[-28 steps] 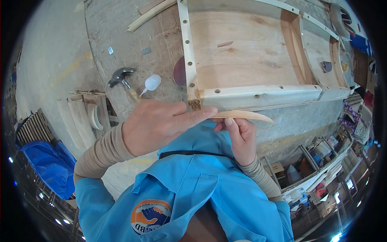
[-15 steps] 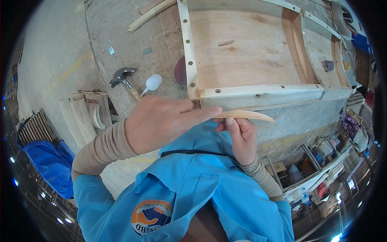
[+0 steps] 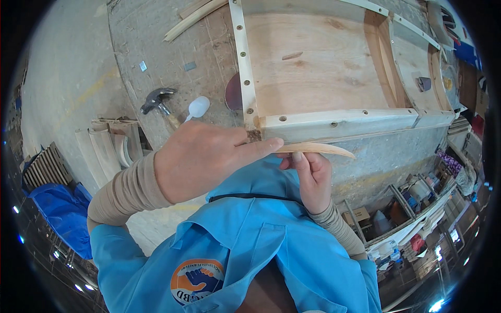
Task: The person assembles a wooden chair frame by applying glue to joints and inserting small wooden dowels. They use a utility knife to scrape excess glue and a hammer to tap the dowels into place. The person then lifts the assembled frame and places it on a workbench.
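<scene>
Wood strip (image 3: 330, 149) sits pinched in the right hand (image 3: 312, 178); left hand (image 3: 201, 160), grip hidden, maybe feels it; next move needs steadiness.

Cluttered shelves (image 3: 396, 238) and bright lights (image 3: 436, 307) border the grey floor (image 3: 78, 62).

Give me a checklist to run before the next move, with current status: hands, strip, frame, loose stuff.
1. Strip held: ok. The right hand pinches the wooden strip between thumb and fingers.
2. Left hand on strip: ok. Its index finger overlaps the strip's left end.
3. Left thumb placement: cannot tell, hidden beneath the hand.
4. Strip clear of the wooden frame: cannot tell. It shows just below the near rail; any gap is unclear.
5. Frame free of loose bits: not ok. A wood sliver lies inside.
6. Hammer set down: ok, lying beside the white bottle.
</scene>
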The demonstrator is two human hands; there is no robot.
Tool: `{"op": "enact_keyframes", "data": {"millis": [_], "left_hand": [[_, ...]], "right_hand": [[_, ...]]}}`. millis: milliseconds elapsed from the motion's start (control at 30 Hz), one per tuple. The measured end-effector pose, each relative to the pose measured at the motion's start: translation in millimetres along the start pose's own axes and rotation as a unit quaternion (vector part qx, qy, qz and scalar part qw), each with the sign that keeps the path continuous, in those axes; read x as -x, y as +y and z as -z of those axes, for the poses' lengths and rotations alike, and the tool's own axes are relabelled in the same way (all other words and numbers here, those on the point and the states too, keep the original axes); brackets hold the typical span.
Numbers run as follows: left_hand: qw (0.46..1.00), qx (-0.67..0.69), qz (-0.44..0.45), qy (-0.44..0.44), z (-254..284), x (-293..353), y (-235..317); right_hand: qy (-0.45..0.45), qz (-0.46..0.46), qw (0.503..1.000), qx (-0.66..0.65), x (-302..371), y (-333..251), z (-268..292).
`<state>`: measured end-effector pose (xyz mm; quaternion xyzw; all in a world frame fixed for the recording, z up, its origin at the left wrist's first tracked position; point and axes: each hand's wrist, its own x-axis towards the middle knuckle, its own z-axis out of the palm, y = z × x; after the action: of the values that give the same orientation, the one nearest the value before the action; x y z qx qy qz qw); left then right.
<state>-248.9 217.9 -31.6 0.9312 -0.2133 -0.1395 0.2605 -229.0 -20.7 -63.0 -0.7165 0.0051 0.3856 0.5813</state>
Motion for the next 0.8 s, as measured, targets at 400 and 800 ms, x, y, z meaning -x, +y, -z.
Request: {"op": "enact_keyframes", "data": {"millis": [400,800], "left_hand": [[1.0,0.0,-0.008,-0.01,7,6,0],[0.999,-0.006,-0.003,-0.04,17,12,0]], "right_hand": [[0.016,0.006,1.0,-0.001,0,1,-3],[0.021,0.011,1.0,0.0,0,1,-3]]}}
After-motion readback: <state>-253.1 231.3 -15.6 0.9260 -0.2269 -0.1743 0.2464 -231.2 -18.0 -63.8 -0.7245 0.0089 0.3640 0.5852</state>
